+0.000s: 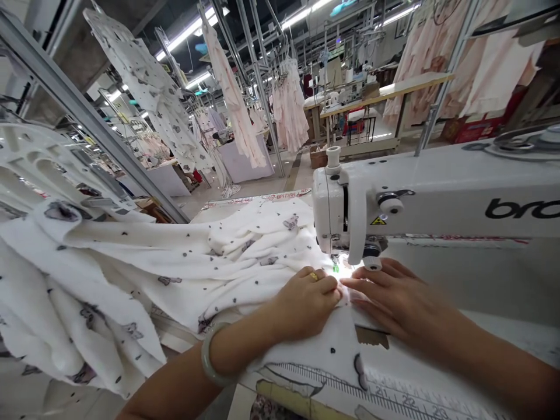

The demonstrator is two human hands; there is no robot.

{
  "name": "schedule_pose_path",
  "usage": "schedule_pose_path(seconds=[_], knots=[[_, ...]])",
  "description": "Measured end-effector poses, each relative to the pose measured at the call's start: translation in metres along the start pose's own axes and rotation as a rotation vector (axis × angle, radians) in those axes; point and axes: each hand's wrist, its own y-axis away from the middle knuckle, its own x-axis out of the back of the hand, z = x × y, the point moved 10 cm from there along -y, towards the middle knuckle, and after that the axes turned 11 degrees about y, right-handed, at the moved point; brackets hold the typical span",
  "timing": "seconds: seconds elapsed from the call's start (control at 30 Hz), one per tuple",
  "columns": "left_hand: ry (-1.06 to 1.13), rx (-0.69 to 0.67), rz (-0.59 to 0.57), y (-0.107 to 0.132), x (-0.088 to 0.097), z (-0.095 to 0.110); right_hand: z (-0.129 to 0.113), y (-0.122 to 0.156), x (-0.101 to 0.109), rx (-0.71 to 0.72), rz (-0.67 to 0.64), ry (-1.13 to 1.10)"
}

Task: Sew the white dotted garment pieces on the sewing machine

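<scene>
White fleecy fabric with small dark prints (254, 233) lies bunched across the bed of a white sewing machine (437, 181) and spreads left. My left hand (304, 303), with a ring and a pale bangle on the wrist, has its fingers curled closed on the fabric just in front of the needle area. Beside it, on the right, my right hand (400, 297) rests with fingers stretched out, fingertips at the fabric edge under the machine head. A green piece (336, 268) shows at the presser foot under a bright lamp. The fabric between my fingertips is partly hidden.
A ruler scale (394, 396) runs along the table's front edge. More printed fabric (79, 315) drapes at the left by a white plastic rack (39, 151). A slanting metal pole (100, 122) stands behind. Hanging garments (291, 105) and a wooden-edged table (385, 93) are farther back.
</scene>
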Motion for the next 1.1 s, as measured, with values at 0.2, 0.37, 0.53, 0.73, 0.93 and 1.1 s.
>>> schedule_pose_path(seconds=[0.2,0.37,0.53,0.73,0.93,1.1], knots=[[-0.057,-0.010,0.037,-0.002,-0.008,-0.006,-0.003,0.000,-0.007,-0.006,-0.004,0.092],[-0.041,0.048,0.025,-0.010,-0.009,-0.023,0.008,0.004,-0.012,-0.036,-0.008,0.105],[0.084,0.094,0.054,-0.009,-0.007,-0.034,0.003,0.000,-0.006,-0.005,-0.023,0.009],[0.062,0.058,0.139,-0.002,-0.004,-0.035,-0.006,-0.001,-0.018,0.000,-0.168,-0.102],[-0.067,-0.006,0.119,-0.007,-0.004,-0.028,-0.003,0.002,-0.022,-0.031,-0.189,-0.124],[-0.016,0.067,0.029,-0.007,-0.002,-0.029,-0.010,0.001,-0.016,0.020,-0.161,-0.105]])
